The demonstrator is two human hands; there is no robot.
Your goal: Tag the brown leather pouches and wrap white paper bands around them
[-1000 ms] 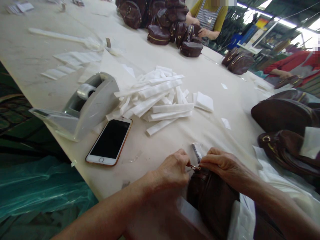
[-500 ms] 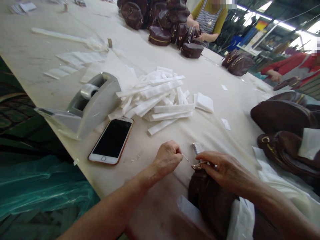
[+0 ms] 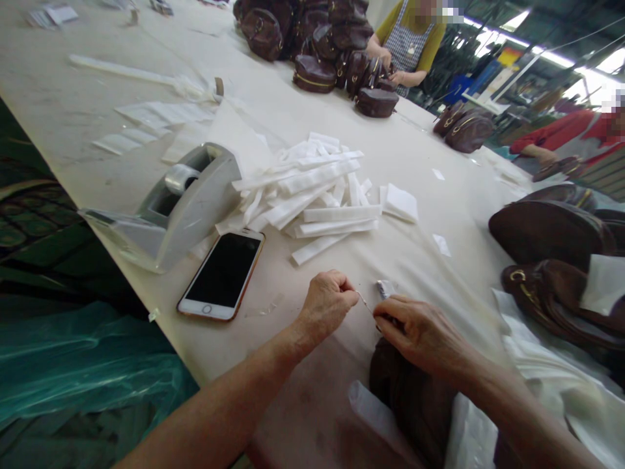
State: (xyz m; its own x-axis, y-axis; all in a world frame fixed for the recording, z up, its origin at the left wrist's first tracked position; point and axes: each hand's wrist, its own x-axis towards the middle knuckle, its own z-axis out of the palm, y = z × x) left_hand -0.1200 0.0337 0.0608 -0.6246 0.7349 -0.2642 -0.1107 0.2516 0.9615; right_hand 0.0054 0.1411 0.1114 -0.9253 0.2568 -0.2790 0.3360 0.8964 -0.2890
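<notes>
Both our hands meet over one dark brown bag (image 3: 415, 397) at the near edge of the table (image 3: 415, 150); its long axis runs away from that edge, top end pointing toward the table's middle, with white paper (image 3: 461, 430) against its right side. Our right hand (image 3: 420, 332) is curled over the bag's top end, gripping and covering it. A thin strip (image 3: 366, 304) stretches from those fingers to our left hand (image 3: 327, 303), which is clenched, pinching the strip's end; the strip lies roughly along the near edge, slightly slanted. Just beyond our right knuckles sits a small wrapped tab (image 3: 385, 288). Further out lie a phone (image 3: 222, 273), face up, a tape dispenser (image 3: 180, 202) near the left edge, and a heap of white strips (image 3: 317, 195) mid-table. Several more bags (image 3: 547, 228) sit by the right edge, and a co-worker (image 3: 407, 39) handles others at the far edge
</notes>
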